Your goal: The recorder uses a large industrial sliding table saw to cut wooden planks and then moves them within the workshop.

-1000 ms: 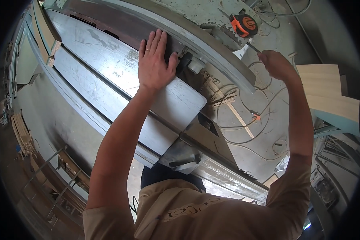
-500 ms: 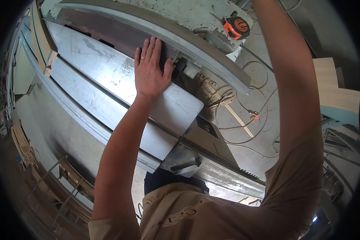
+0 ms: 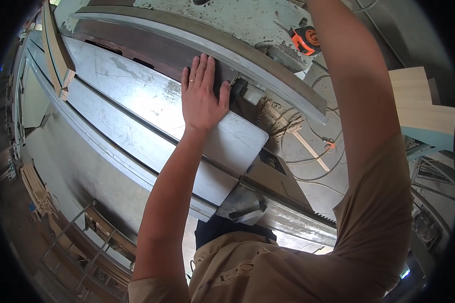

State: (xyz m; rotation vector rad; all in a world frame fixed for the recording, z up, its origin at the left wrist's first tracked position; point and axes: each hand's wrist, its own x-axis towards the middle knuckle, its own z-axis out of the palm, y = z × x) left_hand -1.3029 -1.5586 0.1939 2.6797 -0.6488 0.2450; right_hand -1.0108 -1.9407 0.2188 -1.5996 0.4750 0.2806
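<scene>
My left hand [image 3: 203, 105] lies flat on a worn metal machine table [image 3: 236, 134], fingers stretched out and nothing held. Its fingertips reach onto a dark reddish-brown strip [image 3: 159, 49] along the table's far side. Just beyond them runs a long metal fence [image 3: 275, 78], slanting from upper left to the right. A black and grey fitting [image 3: 252, 93] sits close to my left thumb, under the fence. My right forearm [image 3: 361, 76] stretches up past the top edge, so the right hand is out of the picture. An orange and black tape measure [image 3: 302, 41] rests beyond the fence, beside that forearm.
Wooden boards [image 3: 60, 53] stand at the table's upper left end. Offcuts [image 3: 283, 117] and a looped cable [image 3: 313, 180] lie on the floor at right. Pale panels [image 3: 414, 93] are farther right. Bundled wood strips [image 3: 34, 184] and a metal rack [image 3: 83, 218] occupy the lower left.
The whole view has shifted, so table, fence and left hand sit farther right and slightly lower in the picture. My left hand stays flat in the same place on the table.
</scene>
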